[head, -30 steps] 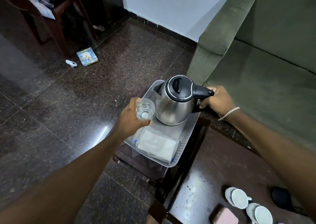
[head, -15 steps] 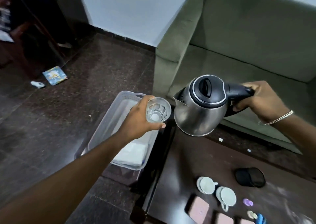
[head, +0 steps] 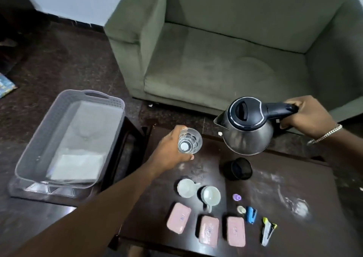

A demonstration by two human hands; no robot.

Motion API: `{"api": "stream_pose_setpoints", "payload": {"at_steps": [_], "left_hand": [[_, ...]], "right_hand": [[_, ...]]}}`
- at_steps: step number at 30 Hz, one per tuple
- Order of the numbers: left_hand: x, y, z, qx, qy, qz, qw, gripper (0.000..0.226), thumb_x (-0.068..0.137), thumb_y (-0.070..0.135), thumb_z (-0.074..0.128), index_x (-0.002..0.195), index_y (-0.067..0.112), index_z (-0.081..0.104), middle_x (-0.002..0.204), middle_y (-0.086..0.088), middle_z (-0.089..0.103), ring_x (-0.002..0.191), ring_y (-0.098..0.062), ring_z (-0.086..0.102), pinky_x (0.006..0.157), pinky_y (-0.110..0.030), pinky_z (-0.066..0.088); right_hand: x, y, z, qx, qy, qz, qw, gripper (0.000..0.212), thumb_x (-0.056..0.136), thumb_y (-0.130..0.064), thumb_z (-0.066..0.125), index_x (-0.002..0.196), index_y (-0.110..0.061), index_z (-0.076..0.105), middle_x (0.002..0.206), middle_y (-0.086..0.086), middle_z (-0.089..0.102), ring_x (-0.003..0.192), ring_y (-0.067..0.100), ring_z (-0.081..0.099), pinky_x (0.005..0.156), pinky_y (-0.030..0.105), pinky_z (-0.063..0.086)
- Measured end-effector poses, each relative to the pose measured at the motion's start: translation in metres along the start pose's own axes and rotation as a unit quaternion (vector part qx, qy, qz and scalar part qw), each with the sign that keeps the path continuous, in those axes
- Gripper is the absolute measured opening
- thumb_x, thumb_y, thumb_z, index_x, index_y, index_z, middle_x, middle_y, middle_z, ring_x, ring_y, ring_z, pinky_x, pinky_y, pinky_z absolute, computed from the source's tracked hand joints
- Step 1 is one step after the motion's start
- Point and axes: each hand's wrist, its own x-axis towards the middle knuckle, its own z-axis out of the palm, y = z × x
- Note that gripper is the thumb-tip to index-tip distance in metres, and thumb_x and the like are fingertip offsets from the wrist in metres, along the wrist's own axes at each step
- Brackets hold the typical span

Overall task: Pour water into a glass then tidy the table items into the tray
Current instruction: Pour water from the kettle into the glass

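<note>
My left hand grips a clear ribbed glass, held upright above the dark table's far left part. My right hand holds the black handle of a steel kettle with a black lid; its spout points left toward the glass, a short gap apart. No water stream is visible. A grey plastic tray sits on a low stand to the left, with a white folded cloth inside.
On the dark table lie two white cups, three pink bars, a black strainer-like cup, a blue clip, small caps and a yellow-tipped item. A green sofa stands behind.
Both hands moved right, from over the tray to above the table. The kettle was lifted out of the tray and carried along, and the glass went with it.
</note>
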Motion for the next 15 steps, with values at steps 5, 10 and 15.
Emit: {"api": "stream_pose_setpoints", "payload": {"at_steps": [5,10,15], "left_hand": [[0.006,-0.002,0.059,0.009,-0.009,-0.020,1.000,0.082,0.056,0.037,0.088,0.123,0.038,0.040,0.112,0.013,0.062,0.099,-0.012,0.062,0.083,-0.026,0.048],[0.010,-0.004,0.089,0.028,-0.013,-0.033,0.999,0.082,0.057,0.035,0.088,0.123,0.036,0.040,0.115,0.009,0.063,0.101,-0.018,0.063,0.086,-0.032,0.052],[0.014,-0.010,0.104,0.044,-0.019,-0.041,0.998,0.085,0.057,0.033,0.091,0.124,0.036,0.038,0.119,0.009,0.062,0.104,-0.020,0.063,0.089,-0.036,0.053]], "right_hand": [[0.018,0.032,-0.005,-0.116,-0.015,-0.082,0.990,0.023,0.050,0.004,0.075,0.057,-0.011,0.058,0.052,0.010,0.058,0.048,0.022,0.049,0.047,0.034,0.046],[0.037,0.040,0.006,-0.158,-0.065,-0.174,0.970,0.017,0.059,-0.017,0.066,0.057,-0.009,0.052,0.052,0.012,0.049,0.053,0.015,0.036,0.052,0.039,0.040],[0.051,0.039,0.022,-0.230,-0.089,-0.236,0.940,0.022,0.065,-0.006,0.069,0.056,-0.011,0.049,0.051,0.007,0.053,0.051,0.029,0.048,0.052,0.039,0.043]]}}
